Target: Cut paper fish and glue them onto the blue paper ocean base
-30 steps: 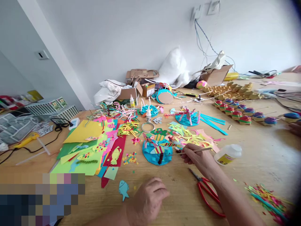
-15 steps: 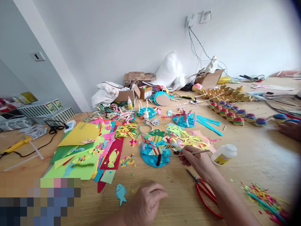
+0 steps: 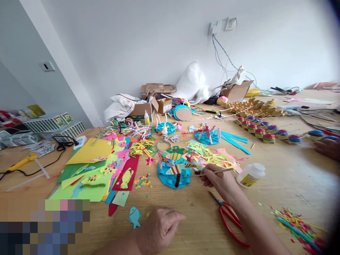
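My right hand (image 3: 214, 176) is closed around a thin wooden stick (image 3: 224, 171), whose far end reaches to the edge of a round blue paper base (image 3: 166, 180). On that base stand striped paper fish (image 3: 173, 170) and a dark brown fuzzy post (image 3: 177, 180). My left hand (image 3: 163, 226) rests near the table's front, fingers curled and the index finger partly stretched to the right; nothing shows in it. Left of it lies a blue paper fish (image 3: 135, 216). Red-handled scissors (image 3: 225, 216) lie open below my right forearm.
A white glue bottle (image 3: 251, 175) stands right of my right hand. Stacked coloured paper (image 3: 87, 152) covers the left side. Paper scraps (image 3: 297, 223) lie at the right front. Painted egg-carton pieces (image 3: 268, 135) stand at the right, near another person's hand (image 3: 329, 148).
My left hand has shifted slightly left along the table. The right hand keeps the stick at about the same place by the blue base. The whole view has tilted a little.
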`<state>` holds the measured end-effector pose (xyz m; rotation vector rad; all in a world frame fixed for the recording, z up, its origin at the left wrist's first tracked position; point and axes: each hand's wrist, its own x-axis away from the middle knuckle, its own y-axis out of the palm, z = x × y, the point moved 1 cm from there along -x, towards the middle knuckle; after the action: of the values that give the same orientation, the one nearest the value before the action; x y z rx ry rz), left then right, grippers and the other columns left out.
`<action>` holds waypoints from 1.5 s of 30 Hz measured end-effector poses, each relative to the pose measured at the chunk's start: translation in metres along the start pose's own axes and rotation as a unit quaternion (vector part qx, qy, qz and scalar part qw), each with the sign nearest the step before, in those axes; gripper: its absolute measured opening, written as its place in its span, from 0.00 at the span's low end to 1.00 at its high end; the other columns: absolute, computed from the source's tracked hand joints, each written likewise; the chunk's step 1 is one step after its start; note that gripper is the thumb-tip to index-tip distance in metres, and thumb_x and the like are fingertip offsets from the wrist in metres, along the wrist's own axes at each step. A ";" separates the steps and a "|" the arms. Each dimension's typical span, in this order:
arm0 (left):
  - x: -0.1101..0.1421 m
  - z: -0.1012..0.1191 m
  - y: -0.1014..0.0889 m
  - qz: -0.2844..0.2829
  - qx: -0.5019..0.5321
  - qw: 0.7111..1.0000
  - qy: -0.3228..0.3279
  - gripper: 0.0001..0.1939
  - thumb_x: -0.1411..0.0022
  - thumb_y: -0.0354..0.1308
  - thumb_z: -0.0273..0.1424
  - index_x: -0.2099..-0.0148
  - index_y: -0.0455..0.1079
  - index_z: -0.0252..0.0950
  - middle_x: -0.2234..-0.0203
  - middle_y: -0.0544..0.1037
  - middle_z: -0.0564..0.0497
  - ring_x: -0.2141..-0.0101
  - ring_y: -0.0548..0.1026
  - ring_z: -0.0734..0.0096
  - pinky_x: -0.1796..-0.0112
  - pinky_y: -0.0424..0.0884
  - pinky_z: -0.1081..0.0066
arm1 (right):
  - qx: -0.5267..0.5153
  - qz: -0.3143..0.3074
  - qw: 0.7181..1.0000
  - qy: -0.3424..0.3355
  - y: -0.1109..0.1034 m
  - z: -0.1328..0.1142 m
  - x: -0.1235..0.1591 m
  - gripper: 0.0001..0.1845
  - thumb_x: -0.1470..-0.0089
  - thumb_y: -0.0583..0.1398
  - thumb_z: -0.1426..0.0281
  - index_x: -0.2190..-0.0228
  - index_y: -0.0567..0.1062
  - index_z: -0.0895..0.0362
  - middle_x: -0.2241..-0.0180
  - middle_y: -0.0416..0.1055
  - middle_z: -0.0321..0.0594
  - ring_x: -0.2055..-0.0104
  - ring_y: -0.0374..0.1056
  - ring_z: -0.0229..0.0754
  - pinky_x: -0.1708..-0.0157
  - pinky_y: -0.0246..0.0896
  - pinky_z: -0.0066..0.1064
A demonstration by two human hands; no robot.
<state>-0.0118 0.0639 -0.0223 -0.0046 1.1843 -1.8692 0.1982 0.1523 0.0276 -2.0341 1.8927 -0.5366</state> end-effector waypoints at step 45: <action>-0.001 0.016 -0.011 -0.038 -0.100 0.993 0.048 0.16 0.45 0.44 0.18 0.56 0.65 0.34 0.67 0.72 0.47 0.65 0.68 0.69 0.63 0.66 0.71 | 0.035 0.011 0.999 -0.038 0.002 0.002 -0.001 0.09 0.56 0.50 0.68 0.82 0.66 0.56 0.81 0.68 0.36 0.81 0.64 0.35 0.82 0.56 0.25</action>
<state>-0.0121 0.0549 -0.0054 -0.0719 1.4531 -1.8253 0.1969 0.1531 0.0250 -1.9593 1.8243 -0.5050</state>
